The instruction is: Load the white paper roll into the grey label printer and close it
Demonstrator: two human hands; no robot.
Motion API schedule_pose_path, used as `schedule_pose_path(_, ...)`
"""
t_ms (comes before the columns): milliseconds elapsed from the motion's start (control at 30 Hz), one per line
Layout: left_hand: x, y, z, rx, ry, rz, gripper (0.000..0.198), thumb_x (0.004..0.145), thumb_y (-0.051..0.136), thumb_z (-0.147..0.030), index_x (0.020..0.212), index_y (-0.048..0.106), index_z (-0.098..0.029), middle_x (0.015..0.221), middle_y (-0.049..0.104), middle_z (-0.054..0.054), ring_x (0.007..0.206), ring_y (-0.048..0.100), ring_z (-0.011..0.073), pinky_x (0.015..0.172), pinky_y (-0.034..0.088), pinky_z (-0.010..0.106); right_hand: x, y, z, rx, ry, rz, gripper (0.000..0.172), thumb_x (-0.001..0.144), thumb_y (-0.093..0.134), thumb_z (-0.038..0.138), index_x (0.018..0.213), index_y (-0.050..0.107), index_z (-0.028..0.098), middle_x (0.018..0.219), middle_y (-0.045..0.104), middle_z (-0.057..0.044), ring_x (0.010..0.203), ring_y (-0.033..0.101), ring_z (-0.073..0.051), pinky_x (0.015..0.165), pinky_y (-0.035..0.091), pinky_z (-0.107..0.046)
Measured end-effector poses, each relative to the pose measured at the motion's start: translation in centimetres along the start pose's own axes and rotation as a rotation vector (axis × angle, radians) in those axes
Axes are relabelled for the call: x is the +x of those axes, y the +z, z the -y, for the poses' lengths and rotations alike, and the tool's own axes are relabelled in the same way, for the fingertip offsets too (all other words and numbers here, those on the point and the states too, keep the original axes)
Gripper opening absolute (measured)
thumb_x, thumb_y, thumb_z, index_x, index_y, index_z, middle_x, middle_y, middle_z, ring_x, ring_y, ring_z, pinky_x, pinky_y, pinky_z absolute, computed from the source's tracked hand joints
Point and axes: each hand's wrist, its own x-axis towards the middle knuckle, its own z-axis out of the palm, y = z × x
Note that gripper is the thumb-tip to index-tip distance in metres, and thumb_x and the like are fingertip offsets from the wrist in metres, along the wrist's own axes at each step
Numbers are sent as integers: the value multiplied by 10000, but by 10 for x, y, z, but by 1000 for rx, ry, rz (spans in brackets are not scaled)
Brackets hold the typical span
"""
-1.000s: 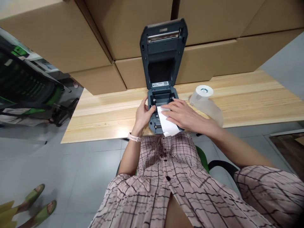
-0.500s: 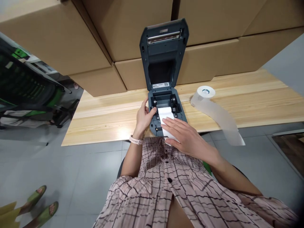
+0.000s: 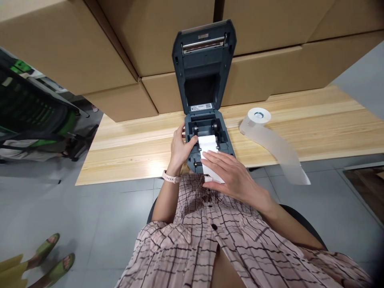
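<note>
A dark grey label printer stands at the table's front edge, its lid tipped up and back. My left hand grips the printer's left side, with the thumb over the inner edge and the other fingers along the outside. A white label strip runs from inside the printer down over its front edge. Across that strip lies my right hand, fingers stretched out flat and thumb apart near the strip's lower end. The palm hides part of the strip and the printer's front right corner.
To the right lies a roll of labels with a translucent tail hanging past the table edge. Large cardboard boxes stand behind the printer. An office chair is at left, and another person's feet in green sandals show lower left.
My right hand has shifted slightly left and down along the label strip, its fingers still flat. My left hand keeps its hold on the printer. The view has moved a little.
</note>
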Motion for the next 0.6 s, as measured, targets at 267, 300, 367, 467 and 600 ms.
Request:
schedule_pose_path(267, -2, -1, 2, -122, -29, 29, 779, 837, 768, -564, 1516, 543, -255, 1450, 650, 157, 1205, 658, 312, 1066, 515, 490, -2, 6, 0, 9, -29, -55, 542, 1009, 664, 491, 1424, 617, 145, 1447, 698, -165, 1368, 662, -305, 1091, 601, -515)
schedule_pose_path(300, -5, -1, 0, -145, -52, 37, 806, 859, 740, -600, 1549, 508, -253, 1481, 631, 165, 1235, 655, 320, 1081, 512, 500, -3, 6, -1, 19, -23, -52, 551, 1007, 664, 500, 1426, 620, 145, 1453, 694, -166, 1373, 658, -308, 1097, 597, -520)
schedule_pose_path(367, -16, -2, -5, -187, -66, 68, 840, 896, 696, -640, 1605, 437, -273, 1565, 577, 161, 1342, 620, 331, 1150, 478, 515, -4, -2, -4, 63, -15, -4, 596, 992, 663, 547, 1442, 623, 158, 1491, 667, -163, 1397, 638, -325, 1115, 582, -549)
schedule_pose_path(467, -41, -5, -16, -179, -6, 129, 882, 897, 733, -613, 1645, 367, -323, 1733, 399, 98, 1582, 407, 334, 1313, 313, 527, 4, -35, -21, 226, -69, 178, 671, 958, 641, 655, 1502, 603, 264, 1549, 630, -93, 1418, 622, -321, 1136, 572, -570)
schedule_pose_path(600, -72, -8, -26, -199, -45, 154, 899, 903, 753, -566, 1660, 328, -334, 1782, 307, 63, 1656, 275, 335, 1359, 245, 529, 51, -101, -64, 269, 68, 25, 481, 1036, 564, 599, 1469, 631, 401, 1481, 687, 2, 1358, 665, -276, 1163, 550, -539)
